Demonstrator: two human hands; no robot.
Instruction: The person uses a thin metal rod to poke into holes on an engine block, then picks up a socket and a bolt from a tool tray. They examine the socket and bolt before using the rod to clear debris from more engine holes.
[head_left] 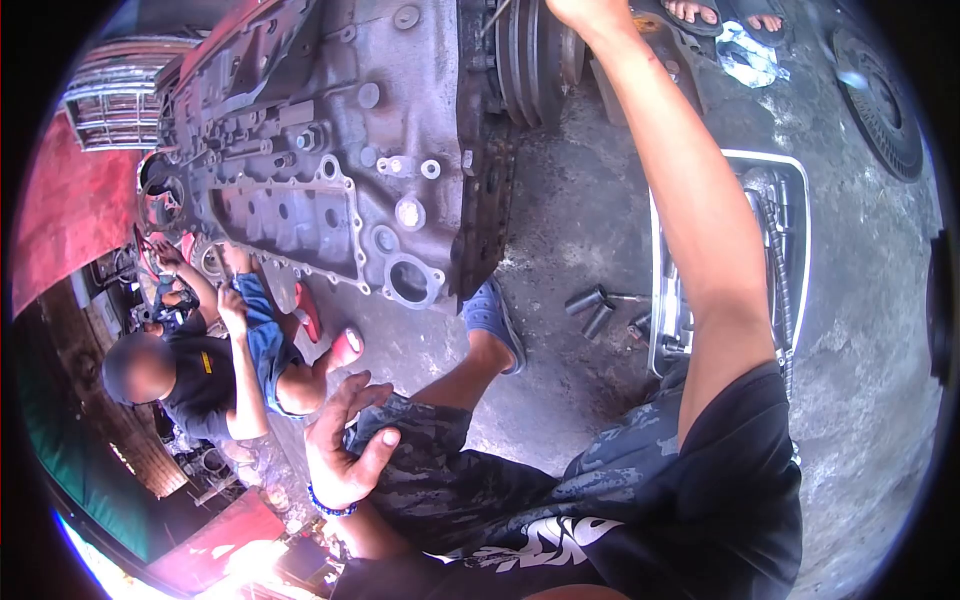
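Observation:
A large grey engine block [420,110] fills the upper middle, with a long gasket-faced opening and a round port on its side. My right arm stretches up past it, and my right hand [590,12] is beside the grooved pulley [525,60] at the block's end. The top edge of the view cuts off its fingers, so any grip is hidden. My left hand [345,440], a blue beaded bracelet on its wrist, is raised over my left thigh. Its thumb stands apart from loosely bent fingers, with nothing held.
An open tool case [803,250] lies under my right arm, with sockets [590,305] beside it. Another person [205,375] sits at left. At upper right are sandalled feet [692,14], a white crumpled sheet [750,55] and a dark ridged wheel [880,105].

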